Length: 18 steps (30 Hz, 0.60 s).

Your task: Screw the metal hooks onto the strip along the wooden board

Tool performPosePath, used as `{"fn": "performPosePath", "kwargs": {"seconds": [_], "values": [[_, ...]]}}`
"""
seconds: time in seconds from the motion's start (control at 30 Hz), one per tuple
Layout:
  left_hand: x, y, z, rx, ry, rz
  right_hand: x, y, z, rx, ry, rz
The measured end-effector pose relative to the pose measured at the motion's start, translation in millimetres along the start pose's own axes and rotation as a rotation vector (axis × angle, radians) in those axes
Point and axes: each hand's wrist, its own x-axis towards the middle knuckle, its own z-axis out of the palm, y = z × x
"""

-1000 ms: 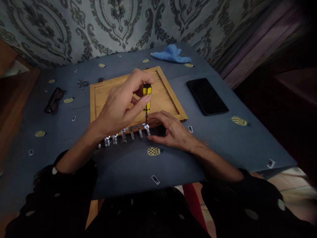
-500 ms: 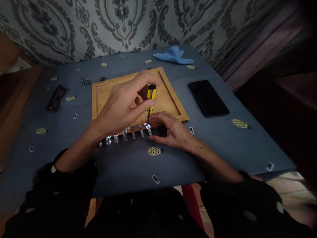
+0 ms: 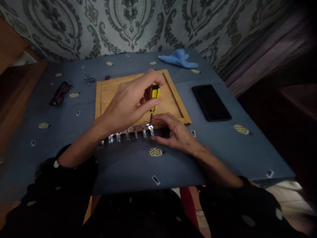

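My left hand [image 3: 128,104] is closed round the yellow and black handle of a small screwdriver [image 3: 154,99], held nearly upright. Its tip meets the rightmost of a row of several small metal hooks [image 3: 128,134] fixed along the near edge of a wooden board [image 3: 109,94]. My right hand [image 3: 174,132] rests beside that end hook, fingers curled and pressed against the board's near right edge; what lies under the fingertips is hidden.
The board lies on a blue cloth [image 3: 218,145] with pineapple prints. A black phone [image 3: 211,102] lies to the right, dark glasses [image 3: 59,93] to the left, a blue rag [image 3: 178,59] at the back, a small metal piece [image 3: 88,79] near the glasses. A patterned wall rises behind.
The hands, screwdriver and board have kept their places relative to each other. The camera has shifted a little, so everything sits slightly further right and lower in view.
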Motion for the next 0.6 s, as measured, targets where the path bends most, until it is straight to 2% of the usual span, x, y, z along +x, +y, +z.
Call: {"fn": "performPosePath", "kwargs": {"seconds": [0.23, 0.43, 0.53, 0.6], "values": [[-0.8, -0.2, -3.5, 0.006, -0.015, 0.001, -1.0, 4.1, 1.0, -0.03, 0.012, -0.033], [1.0, 7.0, -17.6, -0.009, 0.088, -0.109, -1.5, 4.2, 0.5, -0.057, 0.007, -0.016], [2.9, -2.2, -27.0, -0.011, 0.118, -0.193, -1.4, 2.7, -0.5, -0.052, -0.003, -0.023], [4.4, -18.6, -30.8, -0.018, 0.12, -0.249, -1.3, 2.3, -0.8, -0.048, -0.004, -0.023]]}}
